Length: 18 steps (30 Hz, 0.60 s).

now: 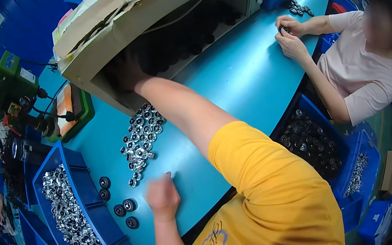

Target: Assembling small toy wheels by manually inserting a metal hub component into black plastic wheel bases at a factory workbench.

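My right arm stretches into the dark opening of a pale box-shaped cabinet (77,69). Inside, in shadow, my right hand (129,72) looks open, its fingers dimly seen apart near the left wall. Black wheels (194,41) lie heaped on the cabinet floor beside it. Over the blue table (198,173) my left hand (163,197) is curled closed and a little blurred; whatever it may hold is hidden. Shiny metal wheel hubs (140,138) spread across the table between that hand and the cabinet. Several small black wheels (129,205) sit just left of the left hand.
A blue bin (112,221) full of silver parts stands at the left. Green machinery (9,79) rises behind it. On the right, a co-worker (359,62) holds a small black wheel. Bins of black wheels (310,143) and metal parts (358,174) stand below the table edge.
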Tool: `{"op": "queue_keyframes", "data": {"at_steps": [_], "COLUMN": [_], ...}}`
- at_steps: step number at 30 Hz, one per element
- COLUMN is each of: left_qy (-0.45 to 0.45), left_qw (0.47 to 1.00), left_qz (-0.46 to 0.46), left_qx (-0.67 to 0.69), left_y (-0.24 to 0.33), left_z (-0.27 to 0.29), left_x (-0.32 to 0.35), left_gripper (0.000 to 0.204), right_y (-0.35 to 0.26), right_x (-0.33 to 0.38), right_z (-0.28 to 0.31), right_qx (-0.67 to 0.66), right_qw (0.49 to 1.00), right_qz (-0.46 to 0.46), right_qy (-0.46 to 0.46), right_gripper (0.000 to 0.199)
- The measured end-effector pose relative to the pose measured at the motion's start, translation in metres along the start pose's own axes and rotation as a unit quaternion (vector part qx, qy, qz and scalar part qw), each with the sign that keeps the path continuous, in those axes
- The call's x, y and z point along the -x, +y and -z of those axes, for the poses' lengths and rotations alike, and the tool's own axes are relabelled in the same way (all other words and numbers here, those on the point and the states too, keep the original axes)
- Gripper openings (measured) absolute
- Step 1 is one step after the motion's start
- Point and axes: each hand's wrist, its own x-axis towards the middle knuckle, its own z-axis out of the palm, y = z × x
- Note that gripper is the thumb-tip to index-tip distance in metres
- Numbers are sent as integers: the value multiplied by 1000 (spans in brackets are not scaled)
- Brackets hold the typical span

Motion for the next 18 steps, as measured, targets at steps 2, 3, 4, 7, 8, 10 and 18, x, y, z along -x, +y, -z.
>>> {"op": "queue_keyframes", "data": {"at_steps": [2,3,4,7,8,10,18], "left_qy": [-6,-11,-12,-8,-6,-6,-3], "left_qw": [1000,1000,1000,1000,1000,1000,1000], "left_qz": [3,4,4,6,6,6,4], "left_qx": [11,16,19,20,18,17,10], "left_y": [-1,-1,-2,-2,-2,0,6], "left_z": [-1,-2,-3,-4,-3,-3,-1], "left_x": [-1,0,-1,-2,-2,-2,-5], "left_gripper": [29,29,29,29,29,28,25], "right_y": [9,10,10,7,6,9,12], "right_x": [-13,-16,-19,-20,-20,-19,3], "right_z": [-4,-8,-11,-18,-18,-19,-15], "right_qx": [-2,-19,-25,-28,-38,-55,46], "right_qw": [1000,998,998,997,997,994,984], "right_qz": [-30,-52,-61,-55,-39,-7,139], "right_qy": [-3,0,9,46,62,93,97], "right_gripper": [49,48,47,44,42,40,30]}}
